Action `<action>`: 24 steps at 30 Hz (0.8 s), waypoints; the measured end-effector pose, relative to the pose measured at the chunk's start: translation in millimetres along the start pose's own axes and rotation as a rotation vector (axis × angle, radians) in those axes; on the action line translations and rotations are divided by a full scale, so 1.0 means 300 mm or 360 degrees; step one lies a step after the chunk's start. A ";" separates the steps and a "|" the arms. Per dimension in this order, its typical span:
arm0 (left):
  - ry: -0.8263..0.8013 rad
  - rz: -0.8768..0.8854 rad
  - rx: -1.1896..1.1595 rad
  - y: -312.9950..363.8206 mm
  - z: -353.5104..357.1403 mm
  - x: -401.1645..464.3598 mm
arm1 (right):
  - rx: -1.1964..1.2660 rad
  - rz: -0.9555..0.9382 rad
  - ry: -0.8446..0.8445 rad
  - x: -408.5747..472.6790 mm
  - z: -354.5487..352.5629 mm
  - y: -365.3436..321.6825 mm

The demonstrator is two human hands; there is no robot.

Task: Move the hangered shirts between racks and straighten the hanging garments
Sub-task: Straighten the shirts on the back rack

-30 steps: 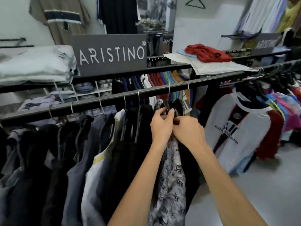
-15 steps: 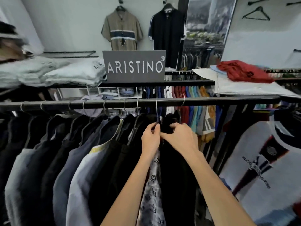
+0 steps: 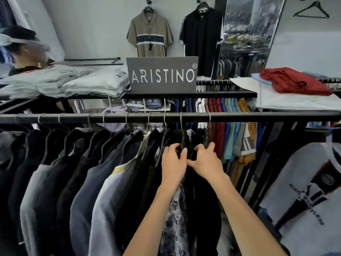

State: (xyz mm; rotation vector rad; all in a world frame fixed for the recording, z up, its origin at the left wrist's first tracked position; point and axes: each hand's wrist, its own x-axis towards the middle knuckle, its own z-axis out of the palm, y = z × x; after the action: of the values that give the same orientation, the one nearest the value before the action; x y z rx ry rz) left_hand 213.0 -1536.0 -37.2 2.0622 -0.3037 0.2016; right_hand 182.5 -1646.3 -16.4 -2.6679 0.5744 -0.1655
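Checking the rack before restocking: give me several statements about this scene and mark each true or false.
1. Both hands, left hand and right hand, are at the hangered shirts on the black rail. True.
2. The ARISTINO sign lies flat on the floor. False: it stands upright on the shelf above the rail.
3. A red garment lies on the upper shelf at right. True.
4. The patterned grey shirt hangs at the rail's far left end. False: it hangs just below the hands.

A matt black metal rail [image 3: 258,116] is seen. Thin shiny wire hooks [image 3: 181,120] are hung over it. Soft cloth shirts [image 3: 88,182] are carried below.
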 end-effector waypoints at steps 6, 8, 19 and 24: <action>0.0525 0.0445 0.0661 -0.025 -0.119 -0.005 | 0.0053 -0.0022 0.0420 -0.008 0.050 -0.050; 0.0550 0.0378 0.0934 -0.110 -0.137 0.002 | 0.0059 -0.0064 0.0410 -0.011 0.082 -0.047; 0.0376 0.0190 0.1172 -0.178 -0.057 -0.059 | 0.0010 0.0001 0.0282 0.005 0.117 -0.017; 0.0325 0.0244 0.1197 -0.211 -0.061 -0.070 | 0.0100 0.0038 0.0300 -0.004 0.127 -0.004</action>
State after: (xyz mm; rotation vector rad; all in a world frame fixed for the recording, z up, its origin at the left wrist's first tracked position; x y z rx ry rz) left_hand 211.4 -1487.6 -86.5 2.7271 -0.2839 0.7021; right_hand 189.4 -1631.0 -50.7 -2.6004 0.6477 -0.4244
